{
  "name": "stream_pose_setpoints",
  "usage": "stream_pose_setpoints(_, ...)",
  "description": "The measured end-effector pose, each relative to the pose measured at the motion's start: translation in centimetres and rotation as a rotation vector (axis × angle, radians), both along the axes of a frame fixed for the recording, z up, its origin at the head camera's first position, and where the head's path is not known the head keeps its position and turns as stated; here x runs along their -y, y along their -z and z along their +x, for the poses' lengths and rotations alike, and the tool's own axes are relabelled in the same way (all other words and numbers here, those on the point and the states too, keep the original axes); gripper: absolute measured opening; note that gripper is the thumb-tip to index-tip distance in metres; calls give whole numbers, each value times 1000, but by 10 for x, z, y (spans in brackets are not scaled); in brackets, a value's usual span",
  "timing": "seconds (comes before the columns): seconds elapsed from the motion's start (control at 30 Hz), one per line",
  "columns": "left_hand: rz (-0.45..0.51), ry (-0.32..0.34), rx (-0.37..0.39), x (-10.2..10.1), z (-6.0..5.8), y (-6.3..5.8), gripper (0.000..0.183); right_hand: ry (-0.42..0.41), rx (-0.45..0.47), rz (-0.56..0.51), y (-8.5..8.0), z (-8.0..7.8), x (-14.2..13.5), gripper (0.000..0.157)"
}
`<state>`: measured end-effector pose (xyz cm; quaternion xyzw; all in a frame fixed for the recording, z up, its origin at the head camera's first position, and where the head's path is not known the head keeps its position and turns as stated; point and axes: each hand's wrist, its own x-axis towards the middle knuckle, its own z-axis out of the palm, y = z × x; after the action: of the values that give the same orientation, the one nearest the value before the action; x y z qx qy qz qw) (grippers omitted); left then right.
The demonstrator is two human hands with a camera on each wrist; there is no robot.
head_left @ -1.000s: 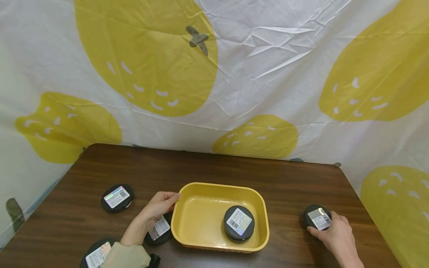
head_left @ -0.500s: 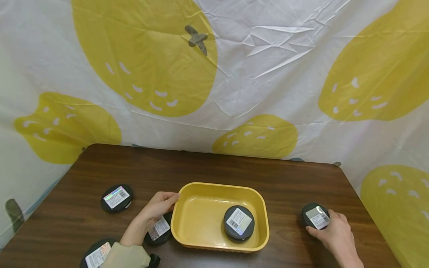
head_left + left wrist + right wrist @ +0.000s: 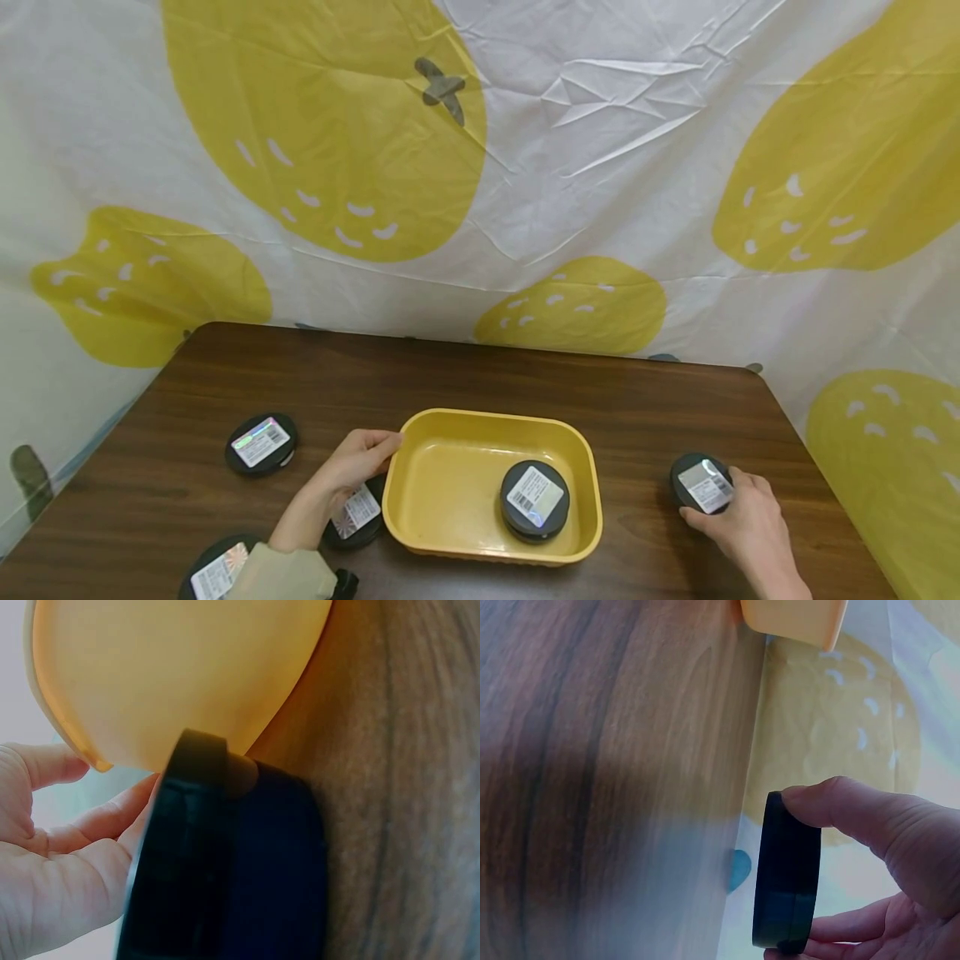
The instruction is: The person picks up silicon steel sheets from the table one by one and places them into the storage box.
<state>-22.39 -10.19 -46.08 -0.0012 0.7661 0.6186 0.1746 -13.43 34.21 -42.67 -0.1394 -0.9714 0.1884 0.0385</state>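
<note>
My right hand [image 3: 750, 521] grips a flat round black container [image 3: 701, 483] by its side, thumb at the near edge and fingers at the far edge. A white label with a barcode faces up on its top. In the right wrist view this black container [image 3: 787, 874] shows edge-on between thumb and fingers, apart from the wood surface. At the left end of the yellow tray [image 3: 491, 557], my left hand [image 3: 356, 467] pinches the rim. The left wrist view has its thumb [image 3: 60, 765] right at the rim. Inside the tray, toward the right, sits another black container [image 3: 535, 502].
Below the left wrist lies a black container [image 3: 356, 518], partly hidden by the arm. Two more stand further left, one labelled container [image 3: 261, 444] toward the back and one container [image 3: 217, 567] beside the sleeve [image 3: 283, 573]. A lemon-print cloth [image 3: 600, 167] hangs behind the brown table [image 3: 450, 362].
My right hand has moved slightly left with the black container in its grip. The left hand and the tray have stayed in place.
</note>
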Motion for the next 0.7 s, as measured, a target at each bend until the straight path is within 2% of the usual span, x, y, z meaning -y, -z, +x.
stream_pose_setpoints(0.3,1,24,-16,1,1,0,35,-8,2,3,-6,0,5,88)
stream_pose_setpoints(0.7,2,11,-4,1,0,-1,34,-34,-18,5,-13,2,12,88)
